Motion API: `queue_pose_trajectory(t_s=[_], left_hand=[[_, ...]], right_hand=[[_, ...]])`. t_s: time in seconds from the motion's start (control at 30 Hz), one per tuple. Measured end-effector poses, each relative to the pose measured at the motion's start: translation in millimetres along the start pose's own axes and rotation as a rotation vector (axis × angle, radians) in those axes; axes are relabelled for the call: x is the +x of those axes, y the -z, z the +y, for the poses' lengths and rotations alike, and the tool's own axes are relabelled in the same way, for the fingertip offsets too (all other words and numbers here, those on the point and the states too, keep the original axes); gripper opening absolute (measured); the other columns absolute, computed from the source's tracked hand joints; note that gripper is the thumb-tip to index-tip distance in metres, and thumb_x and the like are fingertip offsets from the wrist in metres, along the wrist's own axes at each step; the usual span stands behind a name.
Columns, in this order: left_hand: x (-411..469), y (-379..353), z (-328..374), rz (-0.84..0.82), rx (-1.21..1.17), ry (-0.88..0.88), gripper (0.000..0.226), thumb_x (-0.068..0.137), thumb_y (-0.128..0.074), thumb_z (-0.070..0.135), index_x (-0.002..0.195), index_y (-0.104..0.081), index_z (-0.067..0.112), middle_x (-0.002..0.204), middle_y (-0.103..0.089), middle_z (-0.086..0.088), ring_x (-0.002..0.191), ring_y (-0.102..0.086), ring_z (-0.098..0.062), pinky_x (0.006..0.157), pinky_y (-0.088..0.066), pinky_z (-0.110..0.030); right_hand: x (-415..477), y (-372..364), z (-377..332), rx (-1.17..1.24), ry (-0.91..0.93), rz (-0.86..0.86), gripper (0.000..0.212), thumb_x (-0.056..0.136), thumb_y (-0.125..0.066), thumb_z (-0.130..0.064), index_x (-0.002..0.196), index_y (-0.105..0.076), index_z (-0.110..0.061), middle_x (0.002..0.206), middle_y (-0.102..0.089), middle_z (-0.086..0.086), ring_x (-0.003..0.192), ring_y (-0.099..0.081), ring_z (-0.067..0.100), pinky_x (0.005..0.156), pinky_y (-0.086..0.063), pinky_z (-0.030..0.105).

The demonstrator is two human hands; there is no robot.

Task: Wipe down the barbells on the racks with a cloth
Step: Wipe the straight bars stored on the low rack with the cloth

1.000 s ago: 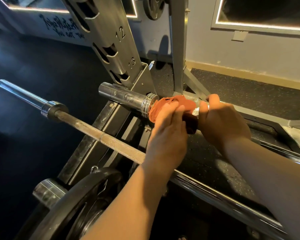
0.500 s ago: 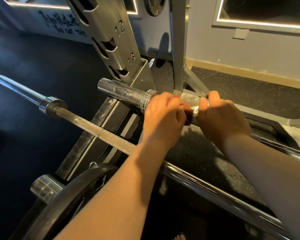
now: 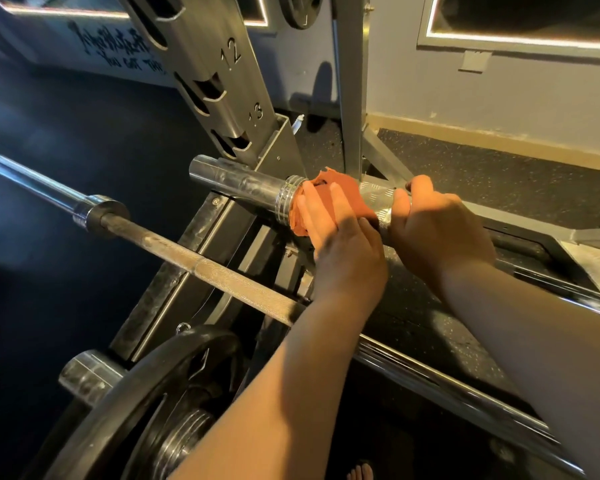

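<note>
A chrome barbell [image 3: 243,187] lies across the rack at mid-frame, its sleeve end pointing left. An orange cloth [image 3: 340,199] is wrapped over the bar just right of the sleeve collar. My left hand [image 3: 340,244] presses the cloth onto the bar, fingers laid over it. Just to the right, my right hand [image 3: 437,230] grips the knurled shaft. A second, duller barbell [image 3: 201,265] runs diagonally below, passing under my left forearm.
The numbered rack upright [image 3: 219,81] with slots 12 and 13 rises behind the bar. A black weight plate [image 3: 146,386] sits on a loaded bar at lower left. A chrome rail [image 3: 447,393] crosses at lower right. Grey wall and speckled floor lie behind.
My left hand rolled forward over the cloth, hiding it, then rolled back so the orange cloth shows again beside the collar. My right hand kept its grip on the shaft.
</note>
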State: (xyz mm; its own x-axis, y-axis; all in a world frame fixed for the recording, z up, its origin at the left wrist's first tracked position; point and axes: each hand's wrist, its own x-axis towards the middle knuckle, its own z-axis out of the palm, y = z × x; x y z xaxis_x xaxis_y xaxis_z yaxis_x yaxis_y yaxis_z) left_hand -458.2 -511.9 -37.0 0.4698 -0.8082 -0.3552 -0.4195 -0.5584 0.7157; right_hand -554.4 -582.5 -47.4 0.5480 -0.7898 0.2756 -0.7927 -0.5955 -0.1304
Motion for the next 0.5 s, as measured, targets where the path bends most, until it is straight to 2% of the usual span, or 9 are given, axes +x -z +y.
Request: queue_pose_trajectory(t_s=[0.1, 0.17, 0.2, 0.27, 0.3, 0.33, 0.4, 0.47, 0.5], left_hand=[[6.0, 1.9, -1.5, 0.091, -0.004, -0.023, 0.044, 0.101, -0.025, 0.043, 0.135, -0.043, 0.02, 0.123, -0.056, -0.007, 0.117, -0.056, -0.029, 0.089, -0.051, -0.046], [-8.1, -3.9, 7.1, 0.08, -0.127, -0.008, 0.03, 0.107, -0.026, 0.037, 0.121, -0.048, 0.022, 0.123, -0.053, -0.006, 0.121, -0.051, -0.025, 0.091, -0.046, -0.041], [-16.4, -9.9, 10.9, 0.046, -0.177, -0.001, 0.027, 0.109, -0.028, 0.031, 0.127, -0.046, 0.023, 0.134, -0.045, -0.005, 0.135, -0.039, -0.025, 0.103, -0.041, -0.043], [-33.0, -22.2, 15.0, 0.005, -0.251, -0.057, 0.046, 0.111, -0.028, 0.031, 0.157, -0.022, 0.033, 0.164, -0.003, 0.011, 0.154, 0.003, -0.017, 0.122, -0.013, -0.043], [-40.1, -27.0, 15.0, -0.011, -0.293, -0.077, 0.052, 0.111, -0.027, 0.033, 0.16, -0.01, 0.04, 0.164, 0.013, 0.021, 0.153, 0.016, -0.013, 0.125, -0.008, -0.046], [-41.2, -28.7, 13.6, -0.021, -0.316, -0.075, 0.054, 0.111, -0.026, 0.035, 0.16, -0.005, 0.043, 0.162, 0.019, 0.025, 0.152, 0.02, -0.011, 0.125, -0.007, -0.049], [-38.0, -17.0, 14.8, -0.038, -0.381, -0.047, 0.047, 0.111, -0.027, 0.031, 0.158, -0.02, 0.037, 0.165, 0.002, 0.018, 0.151, 0.01, -0.005, 0.125, -0.01, -0.044], [-23.8, -3.6, 16.5, 0.023, -0.424, -0.02, 0.027, 0.11, -0.029, 0.021, 0.127, -0.05, 0.028, 0.145, -0.038, 0.003, 0.143, -0.019, 0.01, 0.12, -0.017, -0.022], [-12.2, 1.2, 16.3, 0.125, -0.499, 0.042, 0.031, 0.109, -0.029, 0.017, 0.122, -0.057, 0.025, 0.14, -0.045, 0.001, 0.14, -0.025, 0.013, 0.119, -0.017, -0.017]], right_hand=[[-1.9, -0.5, 0.7, -0.171, 0.067, -0.079, 0.026, 0.099, -0.039, -0.018, 0.094, -0.057, 0.001, 0.087, -0.052, 0.019, 0.061, -0.041, 0.026, 0.051, -0.034, 0.032], [-0.7, -2.0, 3.0, -0.202, 0.081, -0.087, 0.022, 0.102, -0.044, -0.015, 0.094, -0.056, 0.001, 0.087, -0.053, 0.019, 0.059, -0.042, 0.026, 0.05, -0.035, 0.032], [-0.3, -2.3, 3.8, -0.201, 0.071, -0.081, 0.022, 0.103, -0.045, -0.015, 0.093, -0.057, 0.001, 0.086, -0.053, 0.019, 0.057, -0.046, 0.028, 0.049, -0.035, 0.032], [-0.1, -3.5, 5.6, -0.206, 0.075, -0.066, 0.027, 0.103, -0.041, -0.015, 0.092, -0.059, 0.001, 0.086, -0.054, 0.02, 0.056, -0.054, 0.032, 0.048, -0.035, 0.032], [-0.2, -3.9, 6.4, -0.213, 0.086, -0.064, 0.029, 0.103, -0.039, -0.015, 0.091, -0.06, 0.001, 0.087, -0.055, 0.02, 0.057, -0.056, 0.033, 0.047, -0.037, 0.033], [-0.6, -3.5, 6.7, -0.211, 0.087, -0.067, 0.03, 0.104, -0.039, -0.015, 0.091, -0.06, 0.002, 0.087, -0.055, 0.02, 0.058, -0.058, 0.033, 0.047, -0.04, 0.033], [-1.0, -4.5, 5.7, -0.21, 0.091, -0.076, 0.025, 0.103, -0.044, -0.012, 0.091, -0.06, 0.003, 0.087, -0.054, 0.02, 0.058, -0.058, 0.033, 0.047, -0.045, 0.036], [-1.1, -6.3, 6.4, -0.228, 0.094, -0.081, 0.019, 0.101, -0.054, -0.013, 0.093, -0.06, 0.004, 0.086, -0.054, 0.02, 0.056, -0.053, 0.03, 0.046, -0.043, 0.034], [-0.8, -6.9, 6.4, -0.238, 0.086, -0.08, 0.021, 0.1, -0.061, -0.017, 0.094, -0.06, 0.003, 0.086, -0.054, 0.02, 0.054, -0.047, 0.027, 0.045, -0.04, 0.032]])
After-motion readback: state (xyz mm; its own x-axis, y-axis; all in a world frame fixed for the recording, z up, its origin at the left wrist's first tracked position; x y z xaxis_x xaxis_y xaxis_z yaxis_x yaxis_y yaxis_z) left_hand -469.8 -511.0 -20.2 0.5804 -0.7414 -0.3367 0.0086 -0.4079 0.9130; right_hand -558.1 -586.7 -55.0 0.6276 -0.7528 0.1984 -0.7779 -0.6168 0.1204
